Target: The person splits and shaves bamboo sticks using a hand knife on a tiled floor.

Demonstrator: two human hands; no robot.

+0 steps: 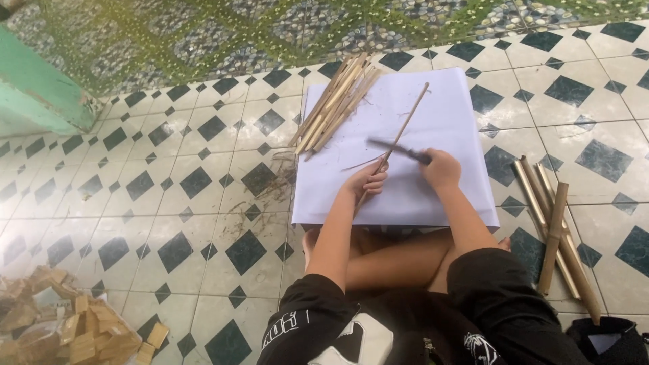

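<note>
My left hand grips a thin bamboo stick near its lower end; the stick slants up and to the right over a white sheet of paper. My right hand holds a dark knife whose blade lies across the stick, pointing left. A thin shaving curls off the stick to the left of my left hand. I sit cross-legged on the tiled floor with the sheet in front of my legs.
A pile of split bamboo strips lies on the sheet's upper left corner. Several thicker bamboo poles lie on the floor at my right. Cut bamboo blocks are heaped at lower left. A green wall base stands upper left.
</note>
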